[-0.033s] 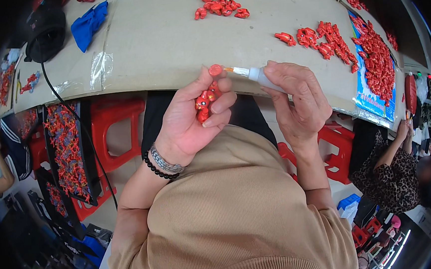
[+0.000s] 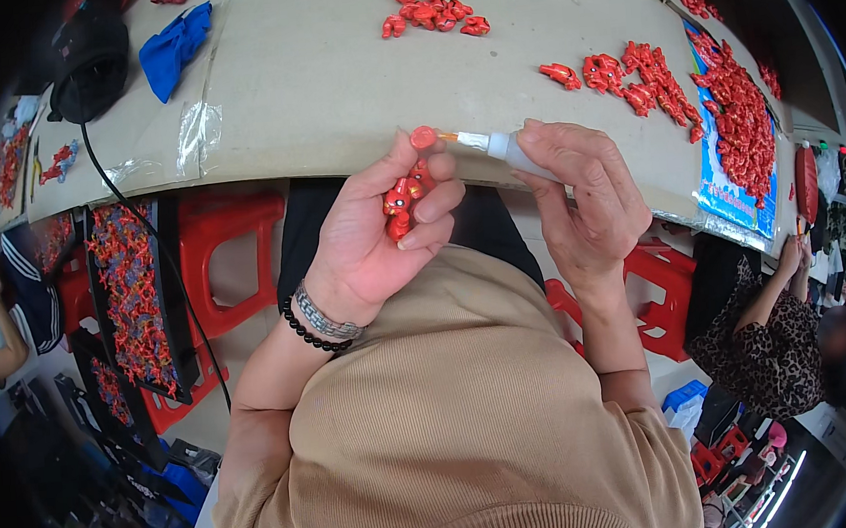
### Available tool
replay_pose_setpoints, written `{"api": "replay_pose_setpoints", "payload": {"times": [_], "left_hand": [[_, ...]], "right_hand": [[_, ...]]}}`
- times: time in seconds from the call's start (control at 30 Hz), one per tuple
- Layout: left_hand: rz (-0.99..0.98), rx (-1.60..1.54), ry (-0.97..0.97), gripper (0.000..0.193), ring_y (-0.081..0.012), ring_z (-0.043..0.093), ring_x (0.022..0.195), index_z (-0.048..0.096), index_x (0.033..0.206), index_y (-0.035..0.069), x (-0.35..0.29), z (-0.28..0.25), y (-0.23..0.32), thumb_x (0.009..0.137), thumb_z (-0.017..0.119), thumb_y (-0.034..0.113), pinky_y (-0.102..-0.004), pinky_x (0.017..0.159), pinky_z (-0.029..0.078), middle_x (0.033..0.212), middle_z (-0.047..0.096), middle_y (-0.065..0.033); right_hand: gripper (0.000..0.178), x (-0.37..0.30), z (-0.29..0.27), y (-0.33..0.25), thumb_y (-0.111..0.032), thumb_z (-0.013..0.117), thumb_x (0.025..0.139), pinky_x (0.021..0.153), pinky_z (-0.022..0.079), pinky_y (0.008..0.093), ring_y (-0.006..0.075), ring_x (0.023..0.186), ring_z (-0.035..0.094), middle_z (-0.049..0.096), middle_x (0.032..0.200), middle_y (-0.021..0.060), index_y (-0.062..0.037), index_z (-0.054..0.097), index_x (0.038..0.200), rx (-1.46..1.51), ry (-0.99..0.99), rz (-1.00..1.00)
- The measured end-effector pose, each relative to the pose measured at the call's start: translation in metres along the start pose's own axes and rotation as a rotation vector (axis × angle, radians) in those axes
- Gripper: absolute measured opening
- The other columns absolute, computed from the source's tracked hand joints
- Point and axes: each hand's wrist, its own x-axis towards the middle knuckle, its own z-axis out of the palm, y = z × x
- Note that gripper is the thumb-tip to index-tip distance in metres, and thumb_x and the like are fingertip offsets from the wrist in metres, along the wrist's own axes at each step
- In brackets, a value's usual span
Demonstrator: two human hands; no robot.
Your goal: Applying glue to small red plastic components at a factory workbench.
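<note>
Several small red figurine pieces (image 2: pixel 399 207) rest in my left hand (image 2: pixel 367 229), fingers curled round them. One red piece with a round flat end (image 2: pixel 423 137) is pinched upright between its thumb and forefinger. My right hand (image 2: pixel 584 179) grips a small white squeeze bottle (image 2: pixel 523 153) between thumb and fingers. The bottle's thin orange tip (image 2: pixel 447 137) points left and is at the edge of the round end; whether it touches, I cannot tell. Both hands are just over the table's near edge.
On the table (image 2: pixel 303 86) lie a small red heap (image 2: pixel 433 10), scattered red pieces (image 2: pixel 660 81) and a large red pile (image 2: pixel 738 114) on a blue sheet. At left are a blue cloth (image 2: pixel 175 48), a black cable (image 2: pixel 124 201) and a tray of coloured pieces (image 2: pixel 131 294). A co-worker (image 2: pixel 762 338) sits at right.
</note>
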Motion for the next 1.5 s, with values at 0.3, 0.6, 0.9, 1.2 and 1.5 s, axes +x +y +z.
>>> {"api": "replay_pose_setpoints", "payload": {"times": [0.3, 0.6, 0.9, 1.2, 1.5], "left_hand": [[-0.008, -0.01, 0.006, 0.029, -0.0136, 0.039, 0.063, 0.051, 0.104, 0.0, 0.0005, 0.0003, -0.0013, 0.102, 0.04, 0.027, -0.024, 0.042, 0.034, 0.088, 0.049, -0.0054], [0.01, 0.01, 0.019, 0.027, -0.0125, 0.04, 0.063, 0.052, 0.106, 0.001, -0.0008, 0.0011, -0.0014, 0.102, 0.041, 0.025, -0.0232, 0.042, 0.034, 0.088, 0.05, -0.0051], [0.062, 0.067, -0.001, 0.023, -0.0121, 0.041, 0.063, 0.053, 0.112, 0.002, -0.0029, 0.001, 0.001, 0.101, 0.043, 0.019, -0.0226, 0.042, 0.035, 0.094, 0.056, -0.0073], [0.086, 0.105, -0.01, 0.021, -0.0123, 0.042, 0.063, 0.052, 0.113, 0.002, -0.0044, -0.0004, 0.001, 0.099, 0.045, 0.016, -0.0224, 0.041, 0.034, 0.096, 0.057, -0.0081], [0.237, 0.37, 0.041, 0.022, -0.009, 0.043, 0.058, 0.054, 0.116, 0.007, -0.0046, 0.0074, 0.0004, 0.095, 0.054, 0.015, -0.0198, 0.039, 0.032, 0.091, 0.057, -0.0028]], "right_hand": [[0.028, 0.0, 0.0015, 0.0004, 0.01, 0.074, 0.067, 0.068, 0.056, 0.0293, 0.0229, 0.084, 0.067, 0.068, 0.091, 0.0122, -0.0011, 0.067, 0.092, -0.012, -0.009, 0.007], [0.029, 0.0004, -0.0012, 0.0016, 0.009, 0.074, 0.067, 0.068, 0.055, 0.0288, 0.0224, 0.085, 0.067, 0.068, 0.092, 0.0125, -0.0015, 0.067, 0.093, -0.036, -0.013, 0.015], [0.031, 0.0008, -0.0038, 0.0024, 0.011, 0.07, 0.064, 0.067, 0.055, 0.0303, 0.024, 0.081, 0.066, 0.067, 0.089, 0.012, -0.0011, 0.068, 0.092, -0.034, 0.035, -0.004], [0.032, 0.0019, -0.0005, 0.0001, 0.013, 0.065, 0.062, 0.063, 0.054, 0.0304, 0.0242, 0.075, 0.065, 0.066, 0.086, 0.0104, -0.0013, 0.068, 0.09, -0.031, 0.063, -0.013], [0.031, 0.0002, -0.0057, -0.0005, 0.01, 0.075, 0.066, 0.07, 0.056, 0.0298, 0.0242, 0.085, 0.067, 0.068, 0.092, 0.0134, -0.0003, 0.068, 0.094, -0.038, 0.0, -0.006]]}}
